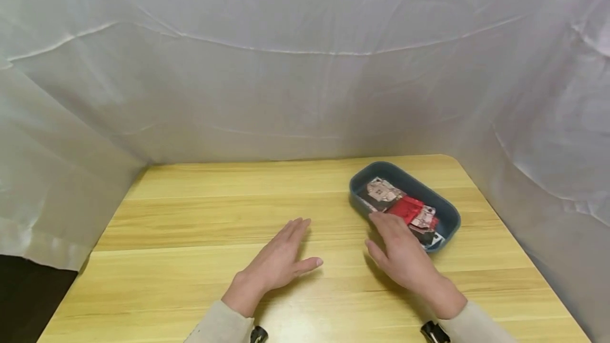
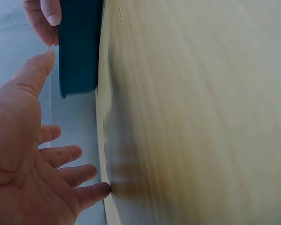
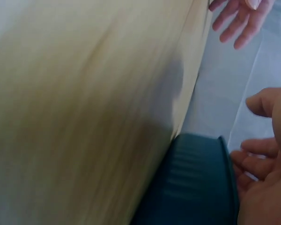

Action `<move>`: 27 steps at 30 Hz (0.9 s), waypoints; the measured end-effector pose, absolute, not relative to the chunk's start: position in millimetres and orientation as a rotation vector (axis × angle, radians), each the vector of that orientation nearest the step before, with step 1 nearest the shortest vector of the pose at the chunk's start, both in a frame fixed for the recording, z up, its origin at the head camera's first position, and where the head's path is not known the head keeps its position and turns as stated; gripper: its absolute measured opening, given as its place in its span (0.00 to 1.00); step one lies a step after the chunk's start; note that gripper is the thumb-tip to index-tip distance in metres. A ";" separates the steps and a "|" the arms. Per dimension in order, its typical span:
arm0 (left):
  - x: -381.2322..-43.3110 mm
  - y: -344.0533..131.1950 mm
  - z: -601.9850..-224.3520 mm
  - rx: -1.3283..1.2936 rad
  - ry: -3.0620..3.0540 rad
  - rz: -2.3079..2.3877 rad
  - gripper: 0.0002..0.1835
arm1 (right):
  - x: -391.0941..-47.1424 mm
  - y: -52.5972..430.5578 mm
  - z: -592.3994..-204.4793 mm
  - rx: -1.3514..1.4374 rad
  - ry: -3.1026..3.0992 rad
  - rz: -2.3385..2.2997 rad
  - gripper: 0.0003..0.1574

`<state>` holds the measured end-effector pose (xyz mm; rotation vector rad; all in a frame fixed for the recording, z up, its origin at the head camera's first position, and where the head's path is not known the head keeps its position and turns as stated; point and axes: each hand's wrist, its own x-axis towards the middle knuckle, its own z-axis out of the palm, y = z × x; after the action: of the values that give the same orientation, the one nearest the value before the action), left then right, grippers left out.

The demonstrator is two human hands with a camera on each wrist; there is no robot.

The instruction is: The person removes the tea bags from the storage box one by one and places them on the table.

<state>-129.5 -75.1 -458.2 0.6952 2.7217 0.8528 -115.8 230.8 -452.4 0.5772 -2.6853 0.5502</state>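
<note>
My left hand (image 1: 276, 261) hovers low above the middle of the wooden table (image 1: 214, 216), fingers straight and thumb spread out to the side. In the left wrist view its palm shows bare, with nothing in it. To the right, my right hand (image 1: 402, 253) is held beside the near side of a dark blue bin (image 1: 452, 210), overlapping its rim in the head view. Its fingers are loosely extended and hold nothing. Inside the bin lie a red packet (image 1: 406, 209), a beige patterned packet (image 1: 381, 190) and other small flat pieces, partly hidden by the right hand.
Pale grey fabric (image 1: 286, 94) hangs behind the table and along both sides. The bin stands at an angle on the right part of the table, toward the back. A dark area (image 1: 28, 295) shows beyond the table's left edge.
</note>
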 end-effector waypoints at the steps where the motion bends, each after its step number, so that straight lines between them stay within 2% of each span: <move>1: -129.6 -75.1 -457.9 0.694 2.724 0.856 0.51 | -115.6 228.8 -452.7 0.616 -2.680 0.542 0.35; 13: -132.4 -74.2 -457.7 0.616 2.825 0.883 0.60 | -111.5 214.1 -450.8 0.929 -2.692 0.555 0.27; 27: -133.2 -73.3 -452.6 0.639 2.884 0.889 0.61 | -115.4 211.6 -454.4 1.231 -2.468 0.721 0.18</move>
<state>-133.2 -73.3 -452.6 0.6388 2.8838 0.8890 -115.4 211.6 -454.4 1.2313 -2.4683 0.7211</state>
